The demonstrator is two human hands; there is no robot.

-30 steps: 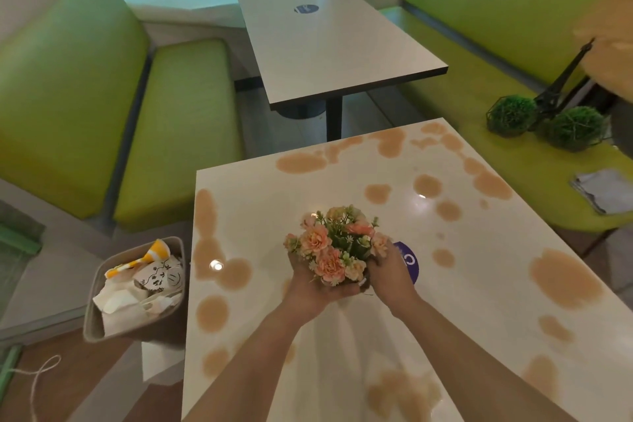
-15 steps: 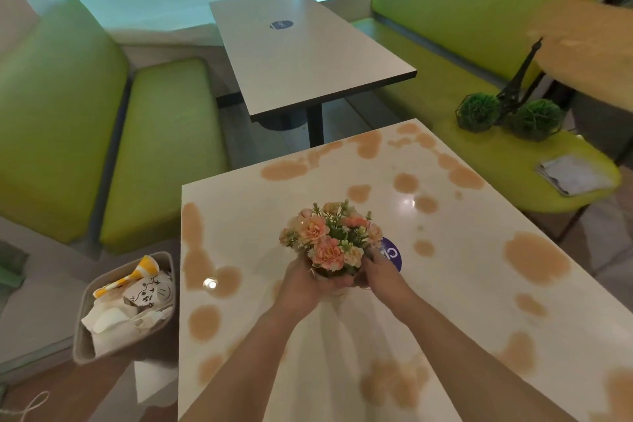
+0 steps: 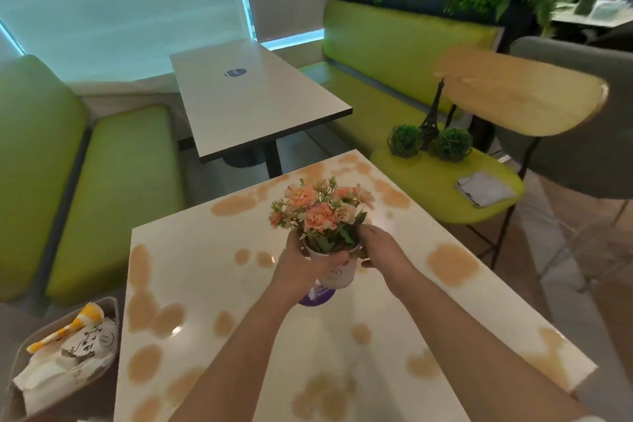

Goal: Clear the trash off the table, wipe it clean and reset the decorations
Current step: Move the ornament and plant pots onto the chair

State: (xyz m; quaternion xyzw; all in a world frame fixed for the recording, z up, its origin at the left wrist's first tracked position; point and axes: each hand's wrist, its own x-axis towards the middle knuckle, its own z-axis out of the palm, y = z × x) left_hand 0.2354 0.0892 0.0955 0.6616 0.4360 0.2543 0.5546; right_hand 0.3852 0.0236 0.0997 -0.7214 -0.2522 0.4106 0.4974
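A small white pot of orange and pink flowers [image 3: 322, 209] is held over the middle of the cream table [image 3: 205, 250], which has tan blotches. My left hand [image 3: 305, 267] grips the pot's left side with the thumb across its front. My right hand [image 3: 380, 250] holds the right side near the rim. Under the pot a round purple sticker [image 3: 315, 296] shows on the tabletop. Two green ball ornaments [image 3: 406, 140] and a small dark tower model [image 3: 432, 116] stand on the green bench seat to the right, with a folded grey cloth [image 3: 484, 188] beside them.
A bin [image 3: 20, 349] full of crumpled paper and a yellow striped item stands on the floor at the table's left. Another table [image 3: 253, 103] is beyond, green benches flank both sides, and a wooden chair back [image 3: 513, 96] is at the right.
Both hands have lifted the flower pot a little and carried it slightly rightward over the sticker. My view has tilted up, showing more of the bench and the plants behind it.
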